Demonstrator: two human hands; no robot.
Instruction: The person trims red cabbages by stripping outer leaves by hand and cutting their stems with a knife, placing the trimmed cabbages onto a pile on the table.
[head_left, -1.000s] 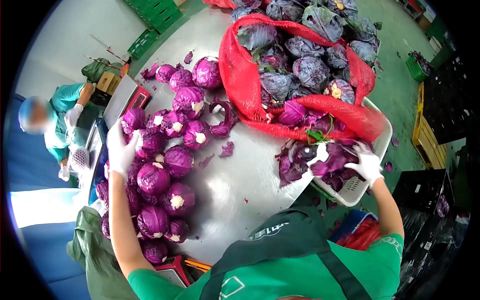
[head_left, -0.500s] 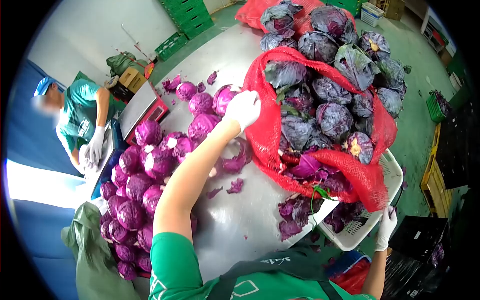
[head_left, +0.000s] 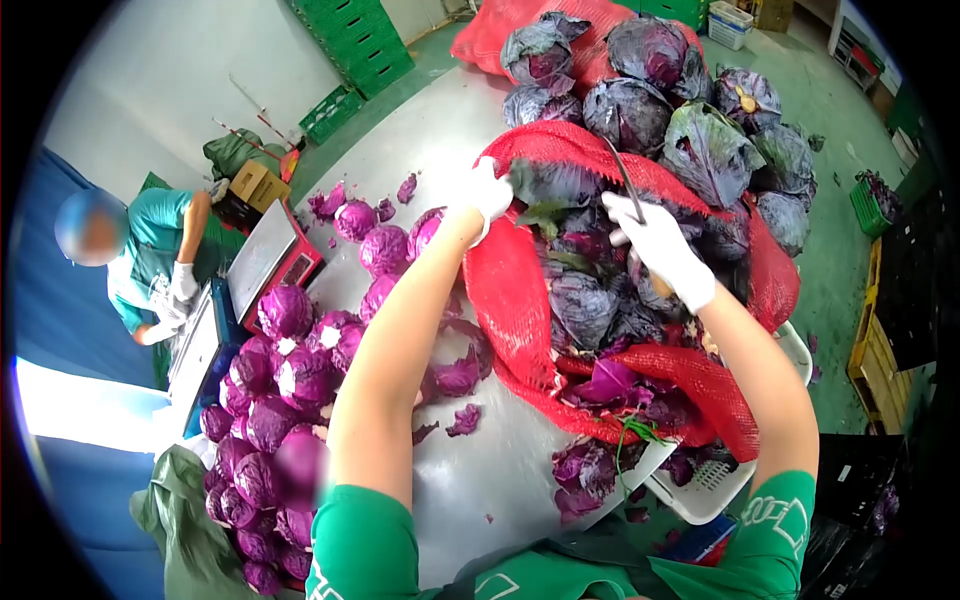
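A pale wall (head_left: 170,90) stands at ten o'clock, stacked green crates (head_left: 350,40) at eleven. Blue sheeting (head_left: 75,490) hangs around eight, and a glaring white patch of light (head_left: 85,405) sits between eight and nine. Green floor (head_left: 835,140) shows at two, a yellow pallet (head_left: 868,325) at three beside dark stacked crates (head_left: 912,295). A shiny metal table (head_left: 400,125) spans the middle.

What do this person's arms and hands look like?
The left hand and right hand wear white gloves that stop around the wrists. The forearms are bare. Above them are short green sleeves with white markings.
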